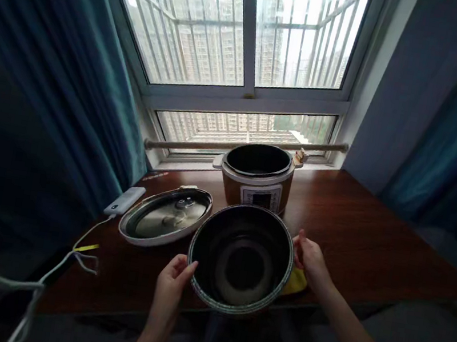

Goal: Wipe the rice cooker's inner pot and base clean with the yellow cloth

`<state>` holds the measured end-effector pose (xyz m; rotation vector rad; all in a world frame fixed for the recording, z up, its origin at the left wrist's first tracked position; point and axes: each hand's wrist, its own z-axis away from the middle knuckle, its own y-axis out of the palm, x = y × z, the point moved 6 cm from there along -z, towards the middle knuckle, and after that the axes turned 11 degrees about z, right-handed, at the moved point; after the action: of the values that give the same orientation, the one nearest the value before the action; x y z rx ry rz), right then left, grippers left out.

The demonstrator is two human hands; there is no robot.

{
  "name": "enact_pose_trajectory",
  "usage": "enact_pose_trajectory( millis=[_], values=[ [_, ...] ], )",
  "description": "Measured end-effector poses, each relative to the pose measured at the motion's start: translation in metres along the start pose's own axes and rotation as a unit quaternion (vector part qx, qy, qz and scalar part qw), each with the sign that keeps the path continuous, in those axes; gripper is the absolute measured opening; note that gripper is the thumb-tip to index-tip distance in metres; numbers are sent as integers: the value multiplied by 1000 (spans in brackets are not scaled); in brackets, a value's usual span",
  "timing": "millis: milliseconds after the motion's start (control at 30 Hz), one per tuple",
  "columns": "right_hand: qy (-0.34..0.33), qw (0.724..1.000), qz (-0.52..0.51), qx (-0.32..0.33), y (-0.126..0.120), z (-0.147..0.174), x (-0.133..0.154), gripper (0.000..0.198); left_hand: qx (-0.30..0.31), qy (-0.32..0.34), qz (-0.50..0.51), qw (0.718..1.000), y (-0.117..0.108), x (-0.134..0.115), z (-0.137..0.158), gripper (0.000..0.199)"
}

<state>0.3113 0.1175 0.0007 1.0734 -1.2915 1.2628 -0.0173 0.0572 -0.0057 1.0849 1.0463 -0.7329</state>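
A dark round inner pot point(242, 260) is tilted so that its open mouth faces me, near the table's front edge. My left hand point(171, 283) grips its left rim, the thumb over the edge. At the right rim, my right hand point(310, 259) is closed on the pot, with its fingertips partly hidden. Just behind stands a brown and white electric cooker point(232, 189) with a control panel and a dark open top. To the left, a round lid point(169, 216) lies with its shiny inner side up. Part of a yellow cloth point(295, 281) shows beside the pot.
The dark reddish wooden table point(358, 226) stretches toward the window point(250, 90). At its left lie a white power strip point(125, 201) and white cables point(54, 268) with a yellow tag. Blue curtains point(77, 54) hang on both sides.
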Motion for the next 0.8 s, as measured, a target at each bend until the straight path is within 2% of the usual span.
enact_pose_trajectory(
  millis=[100,200,333,433,567,733,800],
  values=[
    [-53,992,107,-46,-3,3,-20,36,-7,2,3,1000,2,0,0,34],
    [-136,953,266,-50,6,12,-32,15,-13,-7,0,1000,2,1,1,34],
    [-191,905,380,-26,15,24,-44,29,-3,11,-29,1000,4,-3,0,38],
    [-203,872,444,-10,16,29,-47,36,-3,20,-27,999,9,-6,-2,42],
    [-201,832,517,-16,17,30,-47,34,-41,9,52,998,10,-1,-8,39],
    [-199,762,612,-76,13,24,-54,24,-81,-21,135,987,1,6,-11,26],
    [-189,763,607,-119,-5,19,-58,22,-97,-35,150,983,-5,6,-9,25]
  ],
)
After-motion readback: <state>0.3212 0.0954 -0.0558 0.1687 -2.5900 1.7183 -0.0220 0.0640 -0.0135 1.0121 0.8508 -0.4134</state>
